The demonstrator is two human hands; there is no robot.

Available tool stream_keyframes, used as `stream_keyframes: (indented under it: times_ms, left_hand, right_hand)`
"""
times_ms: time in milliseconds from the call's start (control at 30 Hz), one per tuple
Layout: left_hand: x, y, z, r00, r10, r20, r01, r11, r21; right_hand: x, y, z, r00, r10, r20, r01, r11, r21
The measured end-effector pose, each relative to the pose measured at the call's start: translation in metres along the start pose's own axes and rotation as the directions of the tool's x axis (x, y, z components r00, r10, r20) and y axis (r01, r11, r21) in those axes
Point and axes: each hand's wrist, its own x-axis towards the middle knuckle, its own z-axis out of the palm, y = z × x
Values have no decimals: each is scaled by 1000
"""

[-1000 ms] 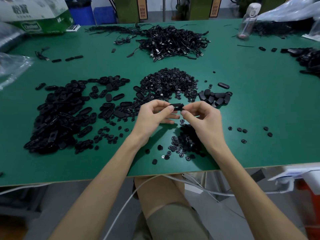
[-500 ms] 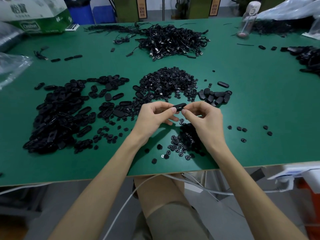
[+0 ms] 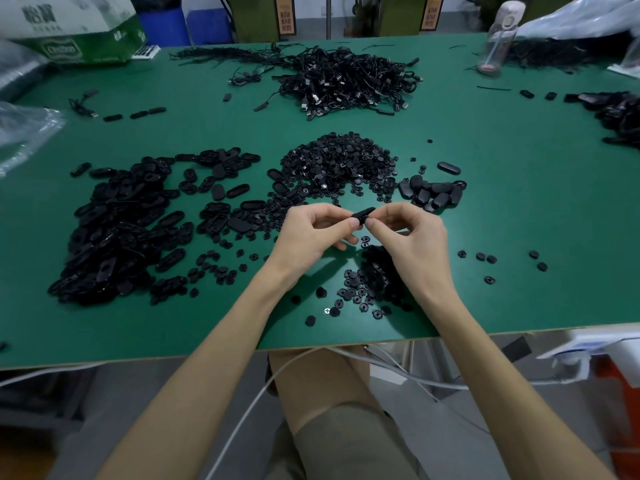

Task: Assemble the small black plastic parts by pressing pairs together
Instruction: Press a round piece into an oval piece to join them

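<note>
Few pairs look done, I judge: only a small cluster (image 3: 433, 195) of closed pieces lies right of the disc pile (image 3: 336, 164). My left hand (image 3: 311, 233) and right hand (image 3: 408, 233) both pinch one oval part (image 3: 363, 213) at the fingertips, just above the desk (image 3: 519, 220). A big shell heap (image 3: 114, 230) at left awaits. Cables (image 3: 346, 81) and a bottle (image 3: 498, 36) sit well back, out of my way.

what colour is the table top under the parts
Dark green, plain with no pattern. The table top shows best in the head view.
</note>
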Motion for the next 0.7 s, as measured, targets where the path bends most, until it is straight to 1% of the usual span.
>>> stream_keyframes:
  times_ms: [300,567,700]
  left_hand:
    - [-1,1,-1,999,31,45,-32,999,22]
    - [1,-2,0,998,2,58,-9,993,118]
    - [2,-3,0,999,-16,49,10,992,124]
  right_hand:
    - [-2,-3,-2,999,-52,11,52,999,-1]
    - [-3,-3,-1,998,-53,42,53,999,-1]
    - [-3,-4,0,995,-80,65,80,997,-2]
